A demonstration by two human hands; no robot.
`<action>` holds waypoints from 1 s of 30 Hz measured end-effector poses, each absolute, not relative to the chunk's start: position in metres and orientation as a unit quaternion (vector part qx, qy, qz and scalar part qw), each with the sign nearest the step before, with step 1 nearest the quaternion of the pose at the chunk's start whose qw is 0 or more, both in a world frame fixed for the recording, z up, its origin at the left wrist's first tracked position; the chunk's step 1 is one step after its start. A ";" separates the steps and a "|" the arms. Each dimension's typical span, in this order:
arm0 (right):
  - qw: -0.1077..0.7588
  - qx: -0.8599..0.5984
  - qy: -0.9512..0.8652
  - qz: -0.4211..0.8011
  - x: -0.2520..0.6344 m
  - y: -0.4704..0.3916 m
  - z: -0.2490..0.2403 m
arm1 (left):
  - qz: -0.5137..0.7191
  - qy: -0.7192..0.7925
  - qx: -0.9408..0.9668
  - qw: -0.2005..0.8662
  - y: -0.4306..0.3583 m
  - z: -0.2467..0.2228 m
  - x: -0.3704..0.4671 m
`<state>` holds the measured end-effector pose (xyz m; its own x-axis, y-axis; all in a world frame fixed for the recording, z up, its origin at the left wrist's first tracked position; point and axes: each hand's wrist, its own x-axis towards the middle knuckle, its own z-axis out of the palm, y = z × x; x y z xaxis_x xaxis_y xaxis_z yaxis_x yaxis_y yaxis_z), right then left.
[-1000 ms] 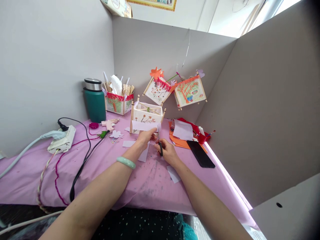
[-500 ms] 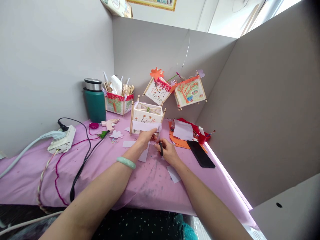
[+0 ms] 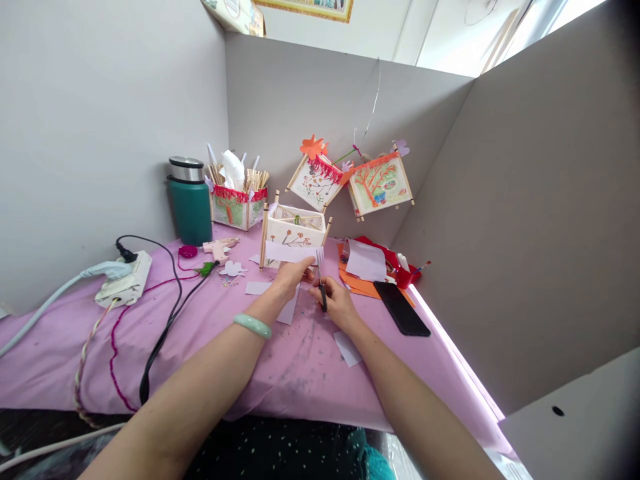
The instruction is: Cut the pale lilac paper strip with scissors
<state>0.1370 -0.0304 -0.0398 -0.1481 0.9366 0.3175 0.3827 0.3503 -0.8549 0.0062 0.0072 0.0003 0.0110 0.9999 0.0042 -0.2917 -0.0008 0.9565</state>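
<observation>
My left hand (image 3: 295, 275) pinches a pale lilac paper strip (image 3: 287, 252) and holds it up over the table. Narrow cuts run into the strip's right end. In my right hand (image 3: 337, 303) is a pair of scissors (image 3: 323, 293) with black handles, its blades at the slit end of the paper. Directly behind the strip stands a small box with stick corner posts (image 3: 296, 233), painted with a flowering branch. Loose paper pieces (image 3: 257, 288) lie beneath and beside my hands, one of them (image 3: 347, 348) near my right wrist.
A green bottle (image 3: 190, 203), a stick-filled box (image 3: 239, 208) and a pink glue gun (image 3: 220, 249) stand or lie at the left. Cords run from a power strip (image 3: 125, 280). At the right are a phone (image 3: 401, 308) and coloured paper (image 3: 365, 285). Decorated boxes (image 3: 381, 185) hang behind.
Almost nothing differs. Both hands, the paper strip and the scissors stay in nearly the same place.
</observation>
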 end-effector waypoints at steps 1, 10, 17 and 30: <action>0.444 -0.479 -0.690 0.311 0.137 -0.031 -0.039 | 0.566 0.417 0.422 0.572 0.007 0.000 0.006; 0.435 -0.492 -0.691 0.302 0.137 -0.031 -0.038 | 0.564 0.417 0.424 0.573 0.007 0.002 0.006; 0.436 -0.493 -0.688 0.306 0.137 -0.031 -0.038 | 0.559 0.424 0.432 0.567 0.007 0.000 0.006; 0.440 -0.486 -0.688 0.310 0.137 -0.030 -0.039 | 0.552 0.443 0.437 0.555 0.008 -0.001 0.006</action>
<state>0.1373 -0.0302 -0.0391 -0.1401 0.9424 0.3038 0.3974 0.3346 -0.8545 0.0063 0.0085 -0.0009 -0.0019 1.0000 -0.0088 -0.2250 0.0082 0.9743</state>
